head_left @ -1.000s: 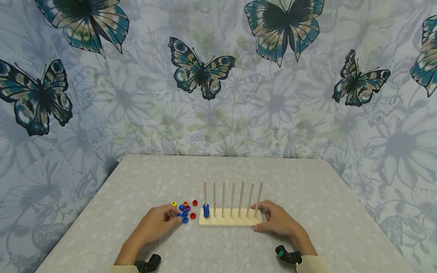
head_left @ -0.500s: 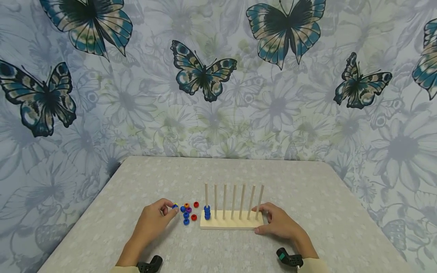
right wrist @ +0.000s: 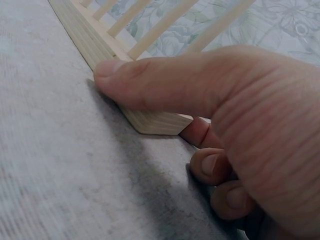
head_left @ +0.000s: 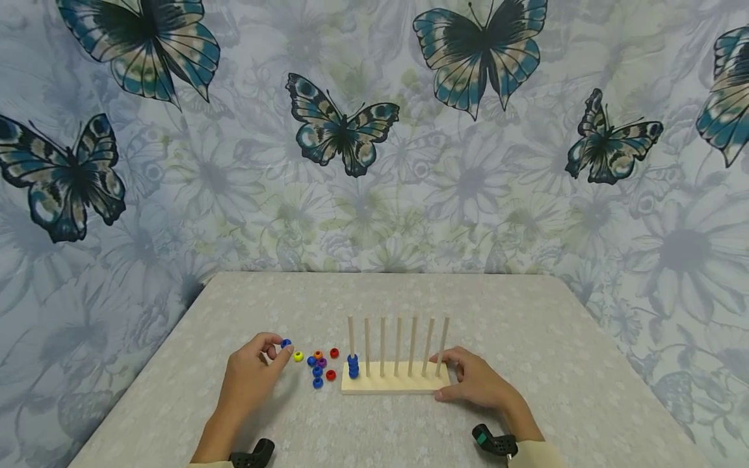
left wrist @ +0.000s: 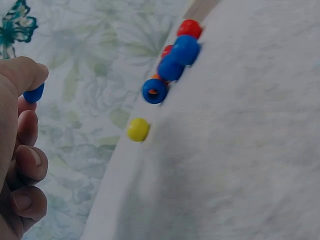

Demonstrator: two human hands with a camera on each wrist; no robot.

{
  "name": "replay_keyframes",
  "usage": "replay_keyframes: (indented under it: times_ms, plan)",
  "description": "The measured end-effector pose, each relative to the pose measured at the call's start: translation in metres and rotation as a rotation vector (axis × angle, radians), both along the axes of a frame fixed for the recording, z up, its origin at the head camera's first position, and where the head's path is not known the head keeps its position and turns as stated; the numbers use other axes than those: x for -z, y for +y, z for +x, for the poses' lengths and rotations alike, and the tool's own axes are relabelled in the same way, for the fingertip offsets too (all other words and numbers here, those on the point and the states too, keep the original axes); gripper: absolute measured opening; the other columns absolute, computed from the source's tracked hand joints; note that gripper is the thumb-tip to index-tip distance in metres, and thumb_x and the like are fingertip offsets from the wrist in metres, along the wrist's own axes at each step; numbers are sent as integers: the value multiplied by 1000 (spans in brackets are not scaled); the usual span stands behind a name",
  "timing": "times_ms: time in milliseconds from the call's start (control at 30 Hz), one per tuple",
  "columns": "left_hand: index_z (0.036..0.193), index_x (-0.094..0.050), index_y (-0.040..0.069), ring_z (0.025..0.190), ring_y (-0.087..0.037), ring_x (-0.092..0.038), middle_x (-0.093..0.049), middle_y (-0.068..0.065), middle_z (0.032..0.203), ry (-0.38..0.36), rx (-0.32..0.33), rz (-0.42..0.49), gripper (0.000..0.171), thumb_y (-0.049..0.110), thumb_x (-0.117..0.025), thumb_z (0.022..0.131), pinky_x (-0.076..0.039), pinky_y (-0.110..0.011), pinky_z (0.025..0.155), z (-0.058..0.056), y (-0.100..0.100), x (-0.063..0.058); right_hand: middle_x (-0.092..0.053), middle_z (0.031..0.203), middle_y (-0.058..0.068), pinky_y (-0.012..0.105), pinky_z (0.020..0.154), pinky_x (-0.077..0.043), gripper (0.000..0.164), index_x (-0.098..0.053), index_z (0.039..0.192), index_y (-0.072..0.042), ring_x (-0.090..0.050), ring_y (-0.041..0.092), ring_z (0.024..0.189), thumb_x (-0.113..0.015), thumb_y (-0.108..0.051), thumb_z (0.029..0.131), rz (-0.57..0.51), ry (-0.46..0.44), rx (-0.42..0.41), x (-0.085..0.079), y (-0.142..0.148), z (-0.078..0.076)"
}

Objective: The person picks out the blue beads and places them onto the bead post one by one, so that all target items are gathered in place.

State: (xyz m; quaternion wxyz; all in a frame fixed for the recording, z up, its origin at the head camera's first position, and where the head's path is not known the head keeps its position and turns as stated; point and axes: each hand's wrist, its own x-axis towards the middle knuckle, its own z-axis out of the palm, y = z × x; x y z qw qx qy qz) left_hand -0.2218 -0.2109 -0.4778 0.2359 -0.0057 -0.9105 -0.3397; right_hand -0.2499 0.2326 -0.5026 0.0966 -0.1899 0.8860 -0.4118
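Note:
My left hand (head_left: 250, 370) pinches a blue bead (head_left: 285, 343) between thumb and forefinger, left of the loose beads. In the left wrist view this blue bead (left wrist: 34, 94) shows partly, its far side covered by the thumb. A yellow bead (head_left: 298, 356) lies nearest to that hand. My right hand (head_left: 476, 378) grips the right end of a pale wooden base (head_left: 394, 387) with a row of upright pegs. The right wrist view shows the thumb (right wrist: 150, 82) along the base's long edge and the other fingers behind its end. Blue beads (head_left: 353, 366) are stacked on the leftmost peg.
Between my left hand and the base lie loose beads: an orange bead (head_left: 318, 355), a purple bead (head_left: 322, 363), a red bead (head_left: 334, 353), another red bead (head_left: 331, 375) and several blue ones. A patterned cloth (head_left: 374, 429) covers the table, which ends at a butterfly-print wall (head_left: 374, 214).
My left hand has picked a blue bead out of the group and carried it left and away from me, past the yellow bead. The right hand keeps its hold on the base.

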Motion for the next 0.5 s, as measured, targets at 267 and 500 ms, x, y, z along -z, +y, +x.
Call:
replay_keyframes:
  times_ms: [267, 500]
  plan:
    - [104, -69, 20, 60, -8, -51, -61, 7, 82, 87, -40, -8, 22, 35, -76, 90, -41, -23, 48, 3, -10, -20, -58, 113, -2, 25, 59, -40, 58, -65, 123, -34, -43, 9, 68, -90, -39, 72, 6, -4, 4, 1, -1, 0]
    - [106, -71, 17, 58, -7, -49, -67, 6, 87, 206, 46, -39, 22, 25, -79, 87, -43, -22, 48, -7, -2, -46, -57, 108, -3, 24, 58, -40, 59, -65, 124, -35, -43, 9, 68, -90, -41, 72, 30, 16, 8, 0, -1, 1]
